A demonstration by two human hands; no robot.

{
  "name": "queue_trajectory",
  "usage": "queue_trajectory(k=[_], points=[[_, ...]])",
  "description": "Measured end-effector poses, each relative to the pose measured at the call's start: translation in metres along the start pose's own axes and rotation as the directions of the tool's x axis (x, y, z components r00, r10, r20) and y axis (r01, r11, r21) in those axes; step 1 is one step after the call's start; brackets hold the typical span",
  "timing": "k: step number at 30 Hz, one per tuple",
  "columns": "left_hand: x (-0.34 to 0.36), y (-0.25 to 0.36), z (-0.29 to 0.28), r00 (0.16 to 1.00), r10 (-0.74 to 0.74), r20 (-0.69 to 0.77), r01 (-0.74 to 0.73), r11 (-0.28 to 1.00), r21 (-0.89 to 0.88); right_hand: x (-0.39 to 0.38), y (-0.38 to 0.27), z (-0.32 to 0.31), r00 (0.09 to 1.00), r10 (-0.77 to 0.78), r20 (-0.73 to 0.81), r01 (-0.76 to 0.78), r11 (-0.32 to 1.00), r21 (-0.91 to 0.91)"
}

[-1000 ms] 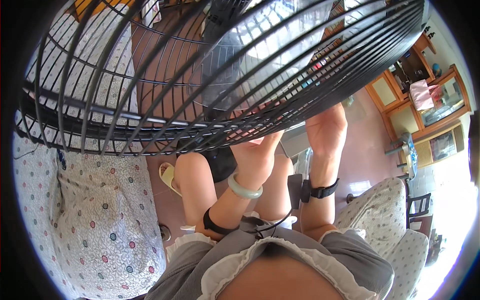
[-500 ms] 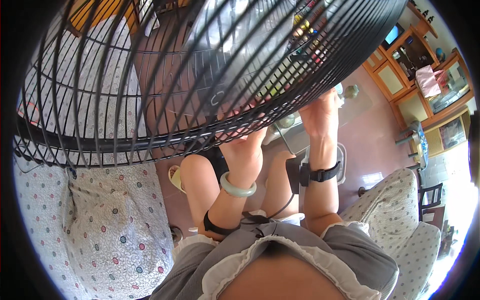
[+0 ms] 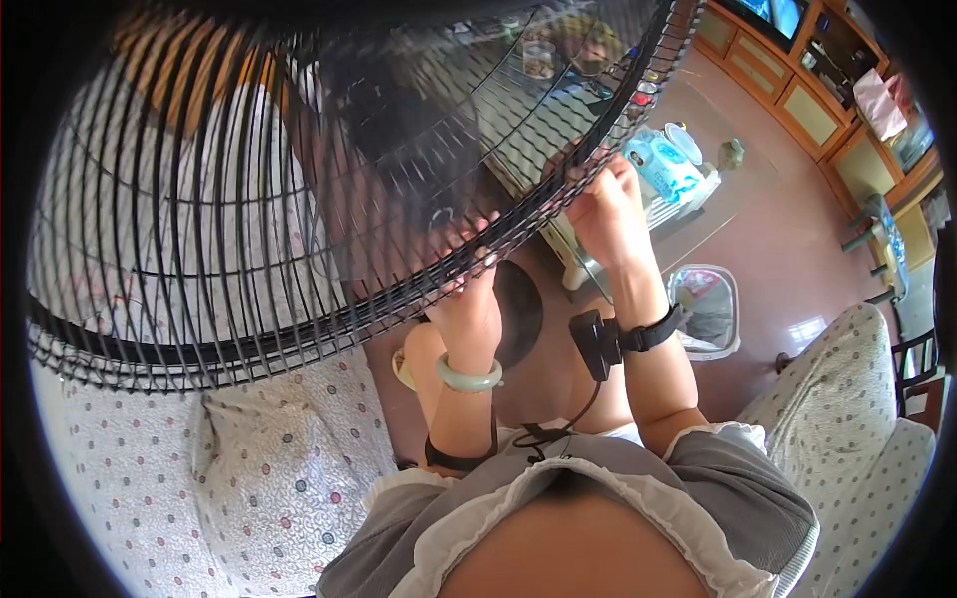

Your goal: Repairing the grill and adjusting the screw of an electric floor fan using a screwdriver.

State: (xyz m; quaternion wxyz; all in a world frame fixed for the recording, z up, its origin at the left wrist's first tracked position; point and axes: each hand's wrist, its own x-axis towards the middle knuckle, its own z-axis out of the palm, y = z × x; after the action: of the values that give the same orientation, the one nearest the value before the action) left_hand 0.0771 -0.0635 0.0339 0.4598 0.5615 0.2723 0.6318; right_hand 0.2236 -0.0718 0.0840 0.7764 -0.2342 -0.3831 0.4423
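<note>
A large round black wire fan guard (image 3: 199,354) fills the upper left, close in front of me and tilted. Fan blades, see-through and blurred, show behind its wires. My left hand (image 3: 469,309), with a pale bangle at the wrist, is closed at the lower rim, its fingertips curled over the wires. Further right along the same rim, my right hand (image 3: 608,219) pinches the edge between thumb and fingers. A black strap with a small black box (image 3: 596,344) and a cable is on my right wrist. Wires partly hide the fingertips of both hands.
Beyond my right hand, a blue-and-white wipes pack (image 3: 663,164) lies on a glass-topped table (image 3: 718,214). A lined waste bin (image 3: 733,309) stands on the floor nearby. Patterned cloth covers the sofa (image 3: 279,478) at left and the armchair (image 3: 837,389) at right. A wooden cabinet (image 3: 807,115) is far right.
The guard sits lower and further left in view, its right rim swung inward. My right hand has shifted slightly left with the rim. The wipes pack and bin show more fully.
</note>
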Motion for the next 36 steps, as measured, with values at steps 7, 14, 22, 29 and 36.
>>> queue_trajectory(k=[7, 14, 22, 29, 36], points=[[-0.003, 0.01, 0.004, 0.994, -0.01, 0.112, 0.062, 0.879, -0.472, -0.007, -0.002, 0.002, 0.996, 0.019, 0.082, -0.014, 0.998, -0.063], [0.015, 0.002, 0.019, 0.954, 0.135, 0.267, 0.026, 0.851, -0.525, -0.005, -0.003, 0.003, 0.997, 0.016, 0.07, -0.011, 0.998, -0.06], [0.014, 0.003, 0.018, 0.953, 0.197, 0.23, -0.054, 0.857, -0.513, -0.002, 0.007, -0.007, 0.989, 0.021, 0.147, -0.028, 0.999, 0.046], [0.012, 0.004, 0.017, 0.952, 0.198, 0.232, -0.059, 0.866, -0.497, -0.003, 0.018, -0.016, 0.993, 0.035, 0.116, -0.046, 0.994, 0.096], [0.016, 0.009, 0.013, 0.958, 0.132, 0.255, 0.0, 0.887, -0.461, 0.0, 0.015, -0.016, 0.988, -0.022, 0.154, 0.013, 0.998, 0.06]])
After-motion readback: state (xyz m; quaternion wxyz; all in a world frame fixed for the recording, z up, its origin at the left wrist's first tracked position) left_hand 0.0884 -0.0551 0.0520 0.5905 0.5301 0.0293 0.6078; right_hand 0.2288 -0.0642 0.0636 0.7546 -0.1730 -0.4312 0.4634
